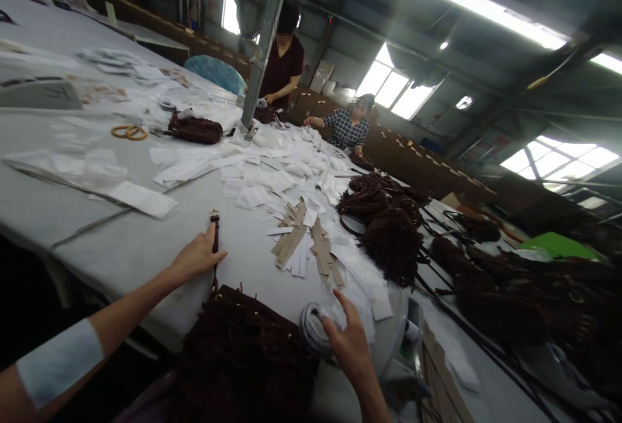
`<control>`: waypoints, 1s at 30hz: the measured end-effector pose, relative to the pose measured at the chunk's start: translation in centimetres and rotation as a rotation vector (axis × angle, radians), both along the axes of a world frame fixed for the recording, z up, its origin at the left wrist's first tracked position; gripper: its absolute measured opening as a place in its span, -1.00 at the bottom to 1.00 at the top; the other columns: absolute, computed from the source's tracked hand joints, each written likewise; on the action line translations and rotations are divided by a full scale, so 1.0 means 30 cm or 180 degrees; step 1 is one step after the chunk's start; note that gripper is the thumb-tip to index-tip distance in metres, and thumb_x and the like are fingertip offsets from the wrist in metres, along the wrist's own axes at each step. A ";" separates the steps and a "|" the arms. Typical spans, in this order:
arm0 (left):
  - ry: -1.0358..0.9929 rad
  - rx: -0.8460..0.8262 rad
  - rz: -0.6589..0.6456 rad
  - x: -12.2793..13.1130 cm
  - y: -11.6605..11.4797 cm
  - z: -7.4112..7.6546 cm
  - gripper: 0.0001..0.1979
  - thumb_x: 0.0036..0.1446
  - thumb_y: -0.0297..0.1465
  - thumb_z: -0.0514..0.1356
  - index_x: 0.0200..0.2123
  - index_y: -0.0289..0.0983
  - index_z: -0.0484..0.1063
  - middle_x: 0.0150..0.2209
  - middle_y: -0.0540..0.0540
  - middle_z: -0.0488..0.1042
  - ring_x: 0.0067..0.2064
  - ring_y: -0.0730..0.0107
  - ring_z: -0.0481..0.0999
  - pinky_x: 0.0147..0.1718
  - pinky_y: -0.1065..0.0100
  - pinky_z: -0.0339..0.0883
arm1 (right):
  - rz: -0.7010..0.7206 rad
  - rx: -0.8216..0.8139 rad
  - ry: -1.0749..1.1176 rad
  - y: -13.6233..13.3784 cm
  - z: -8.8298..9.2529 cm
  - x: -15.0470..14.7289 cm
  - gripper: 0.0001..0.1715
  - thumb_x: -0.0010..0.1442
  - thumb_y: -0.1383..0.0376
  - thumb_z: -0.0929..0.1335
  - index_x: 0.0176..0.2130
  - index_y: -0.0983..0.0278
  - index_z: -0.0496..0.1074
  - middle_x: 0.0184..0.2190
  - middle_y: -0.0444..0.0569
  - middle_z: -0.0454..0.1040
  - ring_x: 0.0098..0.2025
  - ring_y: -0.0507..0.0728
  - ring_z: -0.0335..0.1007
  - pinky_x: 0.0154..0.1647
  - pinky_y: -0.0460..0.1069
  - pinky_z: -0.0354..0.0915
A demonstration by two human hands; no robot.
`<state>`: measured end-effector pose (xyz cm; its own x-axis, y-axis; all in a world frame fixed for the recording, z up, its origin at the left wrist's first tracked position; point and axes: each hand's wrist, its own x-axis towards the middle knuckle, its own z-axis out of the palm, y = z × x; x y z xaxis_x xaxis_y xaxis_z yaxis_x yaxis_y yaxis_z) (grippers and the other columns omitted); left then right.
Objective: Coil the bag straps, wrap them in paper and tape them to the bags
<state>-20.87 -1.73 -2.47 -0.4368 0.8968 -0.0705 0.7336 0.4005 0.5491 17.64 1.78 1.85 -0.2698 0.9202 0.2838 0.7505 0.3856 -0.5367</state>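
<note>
A dark brown fringed bag [247,358] lies at the table's near edge, right before me. Its narrow strap [216,241] stretches away over the white table, with a metal buckle [214,215] at the far end. My left hand [197,256] is closed on this strap just below the buckle. Beside the bag sits a coiled roll of whitish strip [313,329]. My right hand [350,340] is at the roll's right side, thumb and forefinger spread apart; whether the thumb touches the roll I cannot tell.
Cardboard strips [291,238] and white paper sheets [262,180] litter the table [184,241]. Brown fringed bags [389,222] pile up at right, near a tape dispenser [411,352]. Scissors [129,132] lie at left. Two people work beyond a metal post [265,47].
</note>
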 end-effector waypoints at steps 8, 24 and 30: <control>-0.2875 0.0717 0.0626 -0.032 0.031 0.002 -0.54 -0.07 -0.49 0.13 -0.01 -0.32 0.29 -0.51 0.02 0.39 -0.44 0.29 0.49 -0.37 0.30 0.40 | -0.0205 -0.0165 0.0116 0.069 -0.016 -0.197 -0.58 0.16 0.18 0.25 -0.13 0.36 0.52 -0.19 0.14 0.56 -0.12 0.24 0.47 -0.08 0.11 0.35; -0.4893 0.0756 -0.0643 -0.025 0.026 0.200 -0.77 0.27 -0.37 -0.02 -0.30 -0.30 0.39 -0.59 0.13 0.30 -0.64 0.76 0.10 -0.62 0.67 -0.08 | -0.1136 -0.0143 -0.0002 0.136 -0.102 -0.100 -0.56 0.21 0.15 0.21 -0.14 0.34 0.52 -0.28 0.06 0.59 -0.32 0.13 0.50 -0.25 -0.03 0.34; -0.4546 -0.0088 -0.0596 0.048 0.087 0.078 -0.73 0.07 -0.19 0.26 -0.31 -0.28 0.37 -0.36 -0.08 0.50 -0.70 0.72 0.05 -0.76 0.56 -0.13 | -0.1892 0.0009 -0.0942 0.261 -0.041 0.116 -0.48 0.21 0.29 0.13 -0.02 0.53 0.43 -0.10 0.34 0.49 -0.14 0.24 0.45 -0.09 0.07 0.26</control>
